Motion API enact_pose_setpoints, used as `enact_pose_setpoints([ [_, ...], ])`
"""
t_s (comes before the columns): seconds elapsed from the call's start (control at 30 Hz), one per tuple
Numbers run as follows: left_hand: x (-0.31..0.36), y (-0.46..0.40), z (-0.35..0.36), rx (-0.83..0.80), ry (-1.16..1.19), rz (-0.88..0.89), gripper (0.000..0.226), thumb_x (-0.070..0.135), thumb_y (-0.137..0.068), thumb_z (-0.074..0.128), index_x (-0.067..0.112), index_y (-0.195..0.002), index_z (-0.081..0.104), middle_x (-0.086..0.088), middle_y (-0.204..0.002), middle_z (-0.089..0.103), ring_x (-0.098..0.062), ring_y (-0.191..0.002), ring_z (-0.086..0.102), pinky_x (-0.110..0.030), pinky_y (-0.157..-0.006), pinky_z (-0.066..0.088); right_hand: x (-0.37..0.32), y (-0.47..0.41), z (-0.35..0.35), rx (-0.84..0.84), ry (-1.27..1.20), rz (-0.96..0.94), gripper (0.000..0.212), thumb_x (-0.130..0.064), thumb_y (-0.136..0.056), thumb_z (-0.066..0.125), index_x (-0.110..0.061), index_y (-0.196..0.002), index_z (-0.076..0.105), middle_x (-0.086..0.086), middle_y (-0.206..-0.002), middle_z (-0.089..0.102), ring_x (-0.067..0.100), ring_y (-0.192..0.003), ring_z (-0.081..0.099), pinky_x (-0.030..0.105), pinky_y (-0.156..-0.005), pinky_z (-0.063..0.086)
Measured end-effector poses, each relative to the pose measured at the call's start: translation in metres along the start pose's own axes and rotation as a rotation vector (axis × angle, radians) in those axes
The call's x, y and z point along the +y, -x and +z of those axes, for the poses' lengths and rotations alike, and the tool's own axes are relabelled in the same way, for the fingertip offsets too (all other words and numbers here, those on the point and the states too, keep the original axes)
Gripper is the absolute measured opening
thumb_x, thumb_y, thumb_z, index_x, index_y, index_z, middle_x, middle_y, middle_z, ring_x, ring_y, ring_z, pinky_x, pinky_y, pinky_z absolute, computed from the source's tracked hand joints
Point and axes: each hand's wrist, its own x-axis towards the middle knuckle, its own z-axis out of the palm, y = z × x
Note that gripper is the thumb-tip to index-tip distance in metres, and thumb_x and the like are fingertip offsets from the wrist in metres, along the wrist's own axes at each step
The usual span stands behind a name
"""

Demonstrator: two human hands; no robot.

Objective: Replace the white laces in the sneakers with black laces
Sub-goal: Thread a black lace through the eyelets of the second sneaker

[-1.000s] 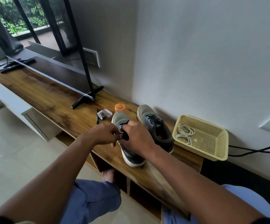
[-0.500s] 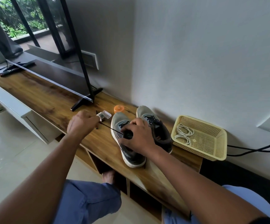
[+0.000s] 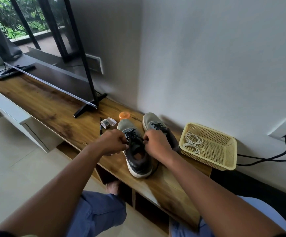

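Observation:
Two grey sneakers stand side by side on the wooden shelf (image 3: 56, 115). The near sneaker (image 3: 137, 158) has a black lace (image 3: 132, 134) threaded through its eyelets. My left hand (image 3: 112, 141) pinches the lace at the shoe's left side. My right hand (image 3: 156, 141) pinches the other lace end at the right side of the tongue. A strand of black lace trails down past the heel on the right. The far sneaker (image 3: 153, 122) also carries black lacing and is partly hidden behind my right hand. The white laces (image 3: 192, 141) lie coiled in the yellow basket (image 3: 224, 158).
A TV foot (image 3: 89, 105) and screen stand on the shelf to the left. A small clear box (image 3: 108, 122), a black pen (image 3: 100, 128) and an orange cap (image 3: 124, 115) lie beyond the shoes. A black cable (image 3: 272, 157) runs from a wall socket on the right.
My left hand, which had pulled the lace out to the left, has come back to the shoe. My right hand has shifted to the tongue's right side, uncovering the shoe's opening.

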Motion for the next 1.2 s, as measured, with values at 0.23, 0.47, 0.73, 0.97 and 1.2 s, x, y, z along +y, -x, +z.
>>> enact_pose_setpoints([
  [0.23, 0.003, 0.004, -0.002, 0.173, 0.162, -0.113, 0.008, 0.015, -0.087, 0.075, 0.016, -0.079, 0.076, -0.002, -0.072, 0.077, -0.016, -0.068, 0.076, -0.030, -0.070, 0.063, 0.000, 0.004, -0.005, -0.032, -0.066, 0.064, 0.013, -0.019, -0.088, 0.066, -0.018, -0.075, 0.066, 0.000, -0.076, 0.069, 0.021, -0.074, 0.067, 0.030, -0.060, 0.048],
  [0.47, -0.004, 0.006, -0.008, 0.278, 0.260, -0.298, 0.013, 0.008, -0.083, 0.059, 0.007, -0.074, 0.067, -0.013, -0.075, 0.075, -0.022, -0.066, 0.074, -0.025, -0.053, 0.051, -0.001, 0.003, -0.009, -0.021, -0.080, 0.061, 0.008, -0.015, -0.078, 0.065, -0.010, -0.071, 0.067, 0.005, -0.069, 0.069, 0.023, -0.066, 0.067, 0.039, -0.062, 0.059],
  [0.73, -0.003, -0.006, 0.003, 0.238, 0.631, -0.532, 0.025, 0.003, -0.085, 0.047, -0.002, -0.102, 0.065, -0.019, -0.071, 0.076, -0.035, -0.067, 0.078, -0.055, -0.078, 0.065, -0.006, 0.004, -0.012, -0.062, -0.055, 0.094, 0.013, -0.014, -0.074, 0.070, -0.008, -0.068, 0.060, 0.005, -0.066, 0.064, 0.024, -0.061, 0.063, 0.029, -0.049, 0.045],
  [0.97, 0.008, 0.001, 0.003, 0.246, 0.743, -0.552, 0.033, -0.002, -0.095, 0.035, -0.001, -0.125, 0.049, -0.022, -0.082, 0.074, -0.028, -0.055, 0.072, -0.033, -0.042, 0.056, -0.010, 0.008, -0.020, -0.093, 0.013, 0.133, 0.022, -0.012, -0.075, 0.068, -0.013, -0.068, 0.048, 0.001, -0.064, 0.055, 0.016, -0.054, 0.051, 0.024, -0.044, 0.032],
  [1.2, -0.001, 0.007, -0.006, 0.099, 0.439, -0.256, 0.009, 0.010, -0.096, 0.069, 0.006, -0.104, 0.067, -0.015, -0.096, 0.075, -0.016, -0.070, 0.078, -0.031, -0.063, 0.064, -0.004, 0.007, -0.021, -0.054, 0.015, 0.021, 0.003, -0.014, -0.079, 0.064, -0.012, -0.078, 0.063, 0.003, -0.074, 0.063, 0.025, -0.070, 0.064, 0.034, -0.058, 0.052],
])
